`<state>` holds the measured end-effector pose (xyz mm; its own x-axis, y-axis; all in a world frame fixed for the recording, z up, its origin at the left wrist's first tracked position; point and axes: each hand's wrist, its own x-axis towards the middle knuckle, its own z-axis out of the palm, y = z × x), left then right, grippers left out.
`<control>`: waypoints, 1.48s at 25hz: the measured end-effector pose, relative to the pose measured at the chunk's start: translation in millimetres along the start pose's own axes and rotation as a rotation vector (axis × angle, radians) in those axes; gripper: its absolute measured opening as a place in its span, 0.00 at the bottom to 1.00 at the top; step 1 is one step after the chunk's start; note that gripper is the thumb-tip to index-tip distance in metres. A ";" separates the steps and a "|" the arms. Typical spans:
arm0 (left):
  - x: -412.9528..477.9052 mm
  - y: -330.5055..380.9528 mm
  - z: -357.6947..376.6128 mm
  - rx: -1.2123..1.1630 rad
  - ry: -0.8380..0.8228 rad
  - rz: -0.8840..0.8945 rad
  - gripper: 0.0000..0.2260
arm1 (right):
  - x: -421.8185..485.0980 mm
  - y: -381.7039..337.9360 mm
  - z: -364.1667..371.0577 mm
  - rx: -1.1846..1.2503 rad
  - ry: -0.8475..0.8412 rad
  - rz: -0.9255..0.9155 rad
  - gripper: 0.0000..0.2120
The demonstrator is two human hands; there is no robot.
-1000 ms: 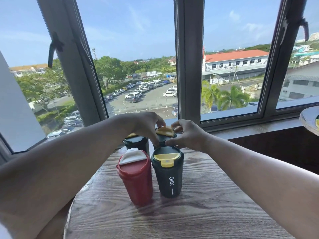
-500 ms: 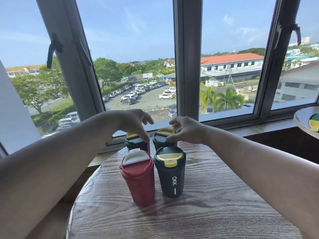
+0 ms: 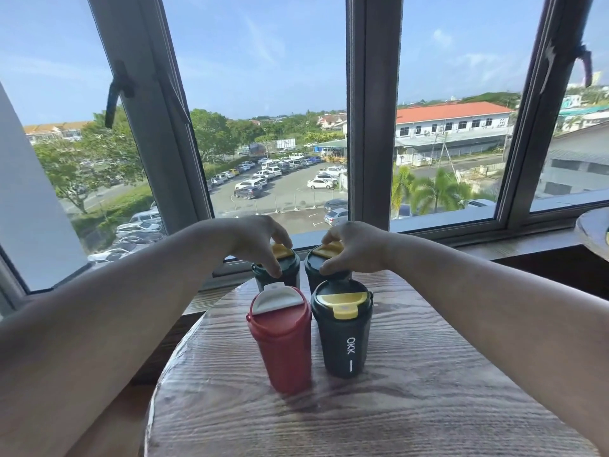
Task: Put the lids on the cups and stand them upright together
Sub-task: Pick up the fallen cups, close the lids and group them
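Red plastic cup (image 3: 283, 338) and three dark green cups stand lidded on wooden counter (image 3: 412, 407); left hand (image 3: 255, 239) and right hand (image 3: 354, 247) each grip a rear lid

dark cup (image 3: 342, 338) | side text: "OKK" | smaller print below: unreadable, perhaps lettering

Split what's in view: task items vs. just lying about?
Task items:
red cup, lidded
dark OKK cup, lidded
back-left dark cup, under left hand
back-right dark cup, under right hand

Lying about:
second table, far right
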<state>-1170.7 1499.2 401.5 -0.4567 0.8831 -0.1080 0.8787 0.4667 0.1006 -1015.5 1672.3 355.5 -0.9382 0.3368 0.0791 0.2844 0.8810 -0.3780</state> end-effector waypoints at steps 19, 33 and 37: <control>8.8 0.2 8.2 -0.016 -0.012 -0.068 0.33 | -1.2 -13.1 -2.1 -0.135 -0.008 -0.061 0.39; -2.1 -4.5 -0.6 -0.067 -0.039 0.032 0.32 | -1.0 -12.8 -7.1 -0.106 -0.016 -0.047 0.37; -4.8 -2.5 -1.4 -0.060 -0.028 0.037 0.30 | -1.6 -13.3 -7.7 -0.096 -0.018 -0.055 0.36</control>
<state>-1170.8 1493.9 403.1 -0.4194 0.8983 -0.1308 0.8845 0.4368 0.1637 -1016.2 1662.6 367.5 -0.9562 0.2815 0.0803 0.2489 0.9262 -0.2831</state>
